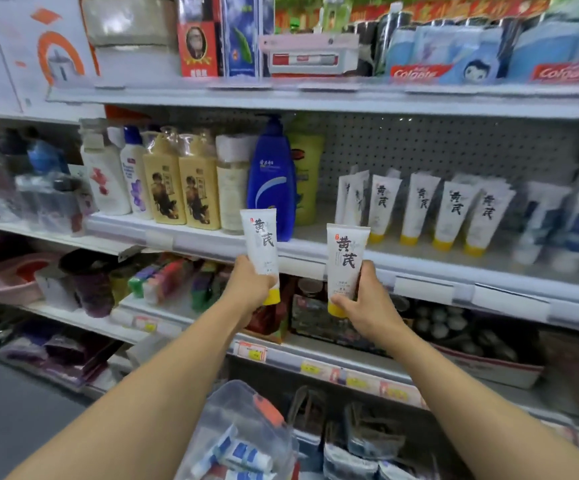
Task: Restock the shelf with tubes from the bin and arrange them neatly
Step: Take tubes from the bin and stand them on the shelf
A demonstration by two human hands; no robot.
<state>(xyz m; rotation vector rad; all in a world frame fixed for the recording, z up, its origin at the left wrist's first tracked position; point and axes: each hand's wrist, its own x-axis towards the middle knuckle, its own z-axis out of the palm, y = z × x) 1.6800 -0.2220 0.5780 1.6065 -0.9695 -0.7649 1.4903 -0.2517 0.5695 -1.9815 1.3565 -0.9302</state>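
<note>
A gap on the shelf (pixel 322 233) opens between the green bottle (pixel 309 174) and the tubes (pixel 419 206), reachable from the front. Bare strip runs before the tubes. Upper shelf (pixel 350 102) caps the space; pegboard (pixel 419 143) closes the back.

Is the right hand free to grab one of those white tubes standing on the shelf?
Probably not: the right hand grips a yellow-capped tube, though nothing blocks its way to the shelf row.

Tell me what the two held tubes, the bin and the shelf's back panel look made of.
The left-hand tube and right-hand tube: likely soft plastic, matte white with yellow caps. The bin: clear glossy plastic, contents show through. The back panel: perforated grey board, probably painted metal.
</note>
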